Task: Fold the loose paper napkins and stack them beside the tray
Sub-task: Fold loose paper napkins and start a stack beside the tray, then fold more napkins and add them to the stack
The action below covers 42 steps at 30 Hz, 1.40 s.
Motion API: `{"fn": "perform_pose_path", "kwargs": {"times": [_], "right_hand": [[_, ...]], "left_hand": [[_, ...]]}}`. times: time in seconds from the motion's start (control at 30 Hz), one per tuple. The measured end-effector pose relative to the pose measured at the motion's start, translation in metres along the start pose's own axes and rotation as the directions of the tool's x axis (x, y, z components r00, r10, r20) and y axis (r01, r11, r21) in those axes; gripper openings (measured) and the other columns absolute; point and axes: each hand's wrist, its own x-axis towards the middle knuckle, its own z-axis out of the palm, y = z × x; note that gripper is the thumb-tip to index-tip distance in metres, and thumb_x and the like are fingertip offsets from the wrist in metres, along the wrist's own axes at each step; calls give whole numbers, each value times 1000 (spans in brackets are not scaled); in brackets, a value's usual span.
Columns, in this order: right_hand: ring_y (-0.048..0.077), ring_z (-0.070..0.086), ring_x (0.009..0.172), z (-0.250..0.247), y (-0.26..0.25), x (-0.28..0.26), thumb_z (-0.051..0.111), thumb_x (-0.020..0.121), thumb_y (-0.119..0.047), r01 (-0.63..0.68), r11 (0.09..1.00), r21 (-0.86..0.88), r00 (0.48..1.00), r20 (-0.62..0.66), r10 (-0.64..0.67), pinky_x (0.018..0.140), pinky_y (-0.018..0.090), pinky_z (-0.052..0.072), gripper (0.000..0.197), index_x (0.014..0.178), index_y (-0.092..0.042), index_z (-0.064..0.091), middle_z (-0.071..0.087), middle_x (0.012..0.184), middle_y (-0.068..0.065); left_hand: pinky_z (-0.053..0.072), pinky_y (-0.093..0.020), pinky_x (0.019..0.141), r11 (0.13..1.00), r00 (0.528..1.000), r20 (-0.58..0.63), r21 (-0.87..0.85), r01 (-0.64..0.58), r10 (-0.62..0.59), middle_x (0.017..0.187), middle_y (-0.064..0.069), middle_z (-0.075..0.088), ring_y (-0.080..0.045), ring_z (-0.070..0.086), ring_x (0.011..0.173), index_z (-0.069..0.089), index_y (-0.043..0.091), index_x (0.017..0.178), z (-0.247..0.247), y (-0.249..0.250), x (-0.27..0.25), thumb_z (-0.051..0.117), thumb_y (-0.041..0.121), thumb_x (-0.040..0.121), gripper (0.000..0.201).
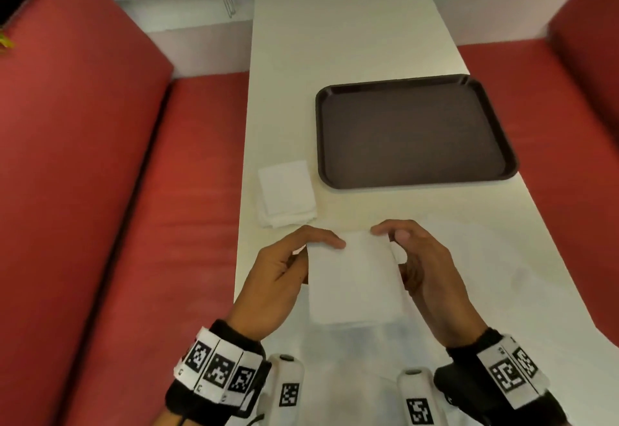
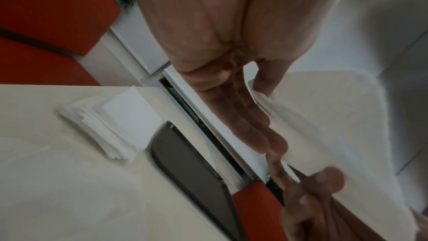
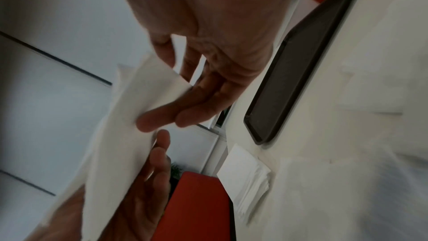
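I hold a white paper napkin [image 1: 351,275], folded into a tall rectangle, above the near end of the table between both hands. My left hand [image 1: 316,244] pinches its left edge, thumb on top and fingers [image 2: 254,127] underneath. The right hand [image 1: 388,233] pinches its upper right corner between index finger and thumb; its fingers [image 3: 180,111] show against the napkin [image 3: 129,116]. A stack of folded napkins [image 1: 286,192] lies left of the dark brown tray [image 1: 415,130], near its front corner. Pale loose napkins [image 3: 375,83] lie flat on the table to the right.
The long cream table [image 1: 351,40] runs away from me, with its left edge close to the stack. Red bench seats [image 1: 100,191] flank it on both sides. Two white marker-tagged handles [image 1: 288,382] sit at the near edge below my wrists.
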Motion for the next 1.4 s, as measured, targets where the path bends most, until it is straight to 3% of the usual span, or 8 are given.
{"fn": "perform_pose_path", "kwargs": {"times": [0.13,0.27,0.43,0.57,0.8,0.97,1.1,1.4], "right_hand": [[1,57,79,21,4,16,68,87,-20,73,978,-197,996,-42,-82,60,14,47,18,104,-23,67,64,97,-12],[-6,59,68,33,4,31,61,94,-13,69,967,-245,993,-81,-92,54,8,43,21,113,-20,62,61,99,-5],[-10,65,82,46,11,54,56,97,-10,59,955,-291,996,-41,-74,58,10,50,27,122,-18,58,61,105,-10],[16,72,74,48,14,71,57,96,-19,46,957,-288,997,-51,-64,68,26,59,35,129,-32,52,65,104,-10],[22,75,72,15,28,74,57,97,-14,-24,952,-305,991,-131,-17,76,29,60,29,123,-26,53,66,109,-5],[1,62,97,21,40,95,65,92,-18,120,707,-697,992,66,-103,80,17,50,35,120,-36,55,51,120,-13],[12,50,115,59,28,148,63,92,-25,314,512,-799,949,241,-206,98,24,45,42,132,-21,52,41,134,-4],[22,38,133,79,71,197,53,99,-35,121,564,-817,987,158,18,109,34,39,63,153,-20,24,28,150,1]], "left_hand": [[48,-25,62,962,981,-41,-205,178,-190,89,7,67,-11,62,74,61,29,120,-10,-9,7,38,24,107,27],[57,-42,86,943,966,-20,-223,246,-257,117,1,71,-22,69,107,63,26,121,-15,-23,10,49,63,93,49],[52,-48,100,961,967,-103,-179,213,-234,121,-2,72,-23,67,115,65,17,124,-29,-32,31,57,28,98,29],[59,-37,89,965,931,-270,-166,205,-244,110,-3,75,-23,70,106,69,11,113,-49,-43,71,61,18,97,19],[41,-31,60,909,863,-436,198,368,-254,67,-3,56,-19,51,64,63,0,81,-87,-83,142,70,46,87,47],[38,-28,59,828,798,-533,287,482,-280,75,1,59,-21,56,83,55,14,95,-86,-90,150,77,39,84,35],[33,-19,56,826,792,-542,284,487,-281,75,1,57,-10,46,81,50,15,101,-85,-90,150,78,36,84,39],[38,-27,56,849,826,-508,301,435,-243,78,-5,63,-21,58,83,53,25,99,-88,-95,153,73,36,88,25]]}}
